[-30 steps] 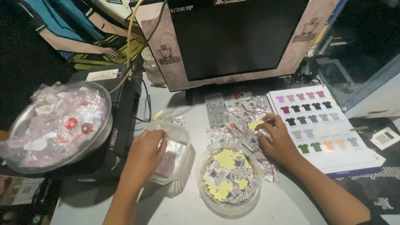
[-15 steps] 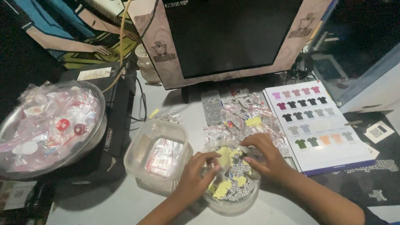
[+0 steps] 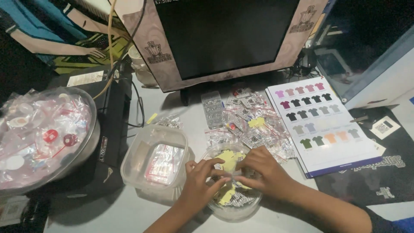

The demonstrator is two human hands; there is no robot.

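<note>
A round clear bowl point(image 3: 236, 214) at the table's near edge holds yellow cut-out pieces point(image 3: 229, 159) and small printed packets. Both my hands are over it, fingertips meeting in the middle. My left hand point(image 3: 199, 180) reaches in from the left, its index finger stretched toward the yellow pieces. My right hand point(image 3: 264, 170) curls in from the right. Together they pinch a small clear packet point(image 3: 231, 174), mostly hidden by the fingers.
A square clear tub point(image 3: 152, 160) with packets sits left of the bowl. Loose small packets point(image 3: 254, 125) lie behind it. A shirt colour chart point(image 3: 323, 123) is at right, a monitor point(image 3: 224, 39) behind, and a large bowl of bagged items point(image 3: 43, 133) on a black device at left.
My left hand left the square tub and came to the round bowl. My right hand came back from the loose packets to the bowl, and both now meet over it.
</note>
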